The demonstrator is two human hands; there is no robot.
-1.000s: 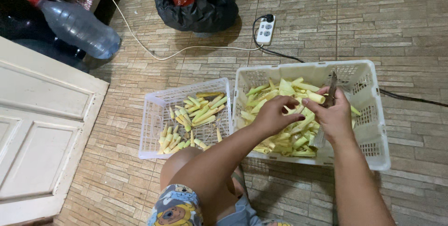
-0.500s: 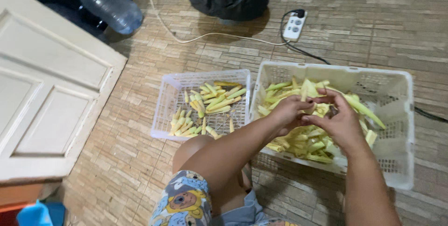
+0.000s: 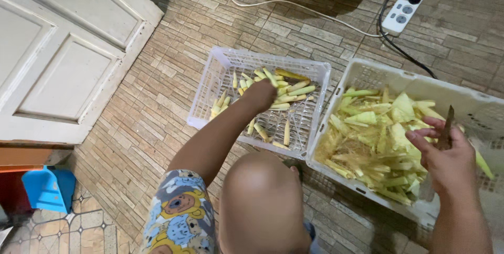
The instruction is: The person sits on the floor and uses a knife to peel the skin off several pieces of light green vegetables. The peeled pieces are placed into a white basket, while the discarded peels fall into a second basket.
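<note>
Left hand (image 3: 261,95) fingers are curling, their hold hidden, over pale baby corn (image 3: 286,96) inside the small white slatted plastic basket (image 3: 220,62), while beside that basket the right hand (image 3: 446,151) is gripping a dark slim knife (image 3: 448,126) above the bigger white crate (image 3: 367,70) of yellow-green husks (image 3: 378,138), a white power strip (image 3: 401,15) lying beyond.

Both forearms are bare, and no rings, watch or gloves are seen on the hands. Shorts (image 3: 181,217) in pale blue are worn, printed with cartoon bears in yellow and brown. A bare knee is seen.
</note>
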